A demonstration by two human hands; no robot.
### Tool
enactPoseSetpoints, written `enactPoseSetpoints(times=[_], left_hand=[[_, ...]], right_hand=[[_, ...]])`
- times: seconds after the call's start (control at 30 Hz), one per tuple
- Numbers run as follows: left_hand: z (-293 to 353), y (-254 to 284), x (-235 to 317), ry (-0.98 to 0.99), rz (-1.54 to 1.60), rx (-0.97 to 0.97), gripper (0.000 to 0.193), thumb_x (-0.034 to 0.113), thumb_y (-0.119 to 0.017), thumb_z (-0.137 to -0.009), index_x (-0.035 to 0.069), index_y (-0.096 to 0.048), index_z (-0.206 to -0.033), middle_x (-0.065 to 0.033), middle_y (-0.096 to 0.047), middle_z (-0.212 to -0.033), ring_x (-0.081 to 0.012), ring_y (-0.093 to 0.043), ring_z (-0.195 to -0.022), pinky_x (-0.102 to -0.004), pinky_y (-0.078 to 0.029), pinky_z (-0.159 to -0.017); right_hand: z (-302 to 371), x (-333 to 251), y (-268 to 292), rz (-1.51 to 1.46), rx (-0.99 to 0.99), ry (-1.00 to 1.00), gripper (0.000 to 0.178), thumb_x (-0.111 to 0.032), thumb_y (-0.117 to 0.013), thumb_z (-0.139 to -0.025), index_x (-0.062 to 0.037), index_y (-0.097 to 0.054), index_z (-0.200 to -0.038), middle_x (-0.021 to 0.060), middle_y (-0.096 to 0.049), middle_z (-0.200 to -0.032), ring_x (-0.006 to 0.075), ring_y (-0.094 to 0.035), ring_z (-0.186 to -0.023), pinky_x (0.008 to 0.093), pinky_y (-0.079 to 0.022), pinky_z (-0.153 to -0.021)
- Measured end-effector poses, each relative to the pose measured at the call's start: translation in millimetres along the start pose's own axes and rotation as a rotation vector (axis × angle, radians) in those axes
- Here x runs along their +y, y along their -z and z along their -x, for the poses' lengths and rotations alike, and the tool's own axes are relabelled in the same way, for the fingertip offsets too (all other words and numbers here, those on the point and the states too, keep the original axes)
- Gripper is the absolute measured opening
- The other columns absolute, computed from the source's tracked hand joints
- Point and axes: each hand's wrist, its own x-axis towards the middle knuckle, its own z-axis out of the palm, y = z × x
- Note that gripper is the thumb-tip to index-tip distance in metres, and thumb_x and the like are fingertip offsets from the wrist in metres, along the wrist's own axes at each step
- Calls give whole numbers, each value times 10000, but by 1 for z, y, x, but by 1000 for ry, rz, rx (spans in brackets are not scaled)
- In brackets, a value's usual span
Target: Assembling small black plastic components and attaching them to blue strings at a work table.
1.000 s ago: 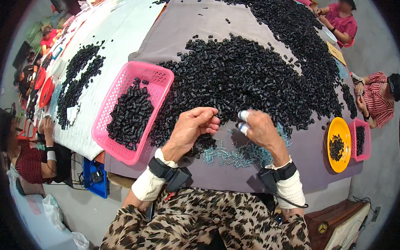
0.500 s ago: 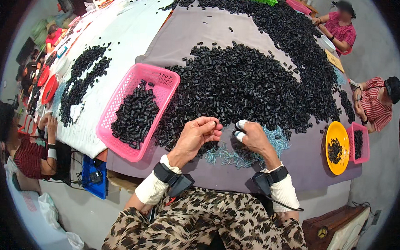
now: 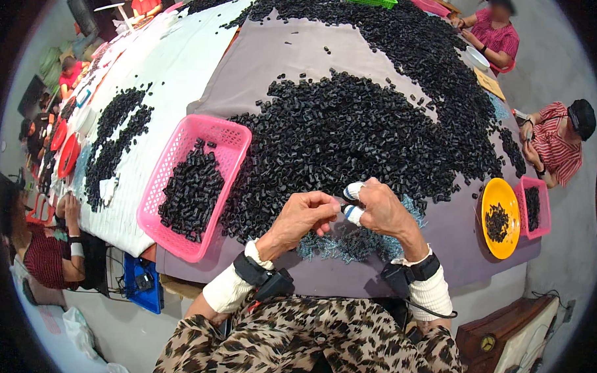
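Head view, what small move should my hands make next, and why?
Perhaps steady the left hand and ease the right hand slightly closer: their fingertips are close together beside the black pieces, and anything between them is too small to identify, so a gentle adjustment seems wiser than a reach.

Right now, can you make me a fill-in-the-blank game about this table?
The large pink basket stands to the ____ of the left hand.
The right hand has finger wraps coloured ____.
The yellow plate holds small pieces coloured ____.

Missing words: left; white; black.
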Motion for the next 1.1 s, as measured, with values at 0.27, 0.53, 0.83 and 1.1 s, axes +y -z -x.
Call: enactPoseSetpoints(times=[0.27, 0.53, 0.83, 1.1], left_hand=[[-2, -4, 6, -59, 77, 75, 155, 159, -650, -877, 14, -660, -932, -8, -621, -753, -55, -535, -569, -192, -433, -496], [5, -7, 3, -300, -199, 161, 197, 179, -653, -868, 12, -675, -970, 14, -605, -701, -42, -536, -588, -188, -426, -515], [4, -10, 3, -219, -140, 172, 163, 127, -646, -842, -7, -689, -923, -11, -630, -722, -58, -529, -575, -197, -412, -527], [-1, -6, -2, -42, 48, 110, 146, 129, -653, -840, 1, -684, -904, -27, -626, -711, -65, -539, -569, -191, -416, -499]], right_hand=[[1, 0, 7, -244, 156, -232, 114, -110, -624, -799, 3, -618, -812, 143, -637, -756, 283, -600, -644, 323, -450, -571], [4, -16, -6, -485, 91, -449, 165, -117, -556, -848, 15, -590, -755, 55, -582, -651, 131, -533, -587, 299, -432, -560], [5, -18, -25, -118, 449, -128, 102, -91, -621, -814, 11, -610, -821, 76, -610, -712, 140, -558, -647, 320, -450, -599], [16, -7, -27, -422, 398, -330, 127, -26, -615, -816, 26, -626, -932, 89, -660, -831, 168, -621, -756, 296, -493, -691]])
